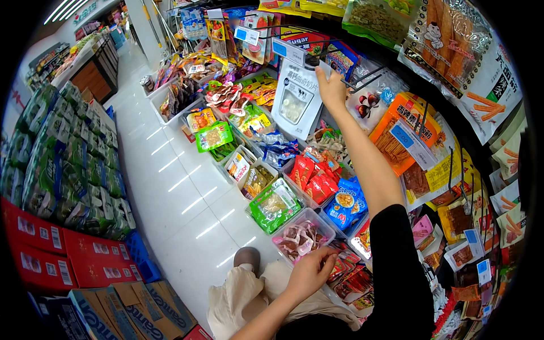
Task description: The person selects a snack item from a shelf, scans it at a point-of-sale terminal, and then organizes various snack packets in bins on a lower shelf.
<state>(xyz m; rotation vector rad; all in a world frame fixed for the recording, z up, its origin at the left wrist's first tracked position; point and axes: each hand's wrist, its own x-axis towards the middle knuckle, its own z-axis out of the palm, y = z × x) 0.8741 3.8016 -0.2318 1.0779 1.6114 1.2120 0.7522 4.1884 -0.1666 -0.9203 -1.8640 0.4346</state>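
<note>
My right hand [332,88] reaches up to the snack rack, its thumb on the front of a white pouch [296,102] at the top right corner and its fingers closed round the edge. The pouch hangs upright by a price-tagged hook [289,51] and has a clear window with pale round pieces behind it. Low in front of me, my left hand [309,273] hovers beside a clear bin of pink-wrapped snacks [300,238]. Its fingers are curled in loosely, and nothing shows in them.
Rows of open bins with red packets [314,178], blue packets [345,203] and green packets [275,205] run below the rack. Orange snack bags [396,136] hang on hooks at right. Across the tiled aisle [181,187] stand green multipacks [73,153], red boxes [96,258] and cardboard cartons [124,311].
</note>
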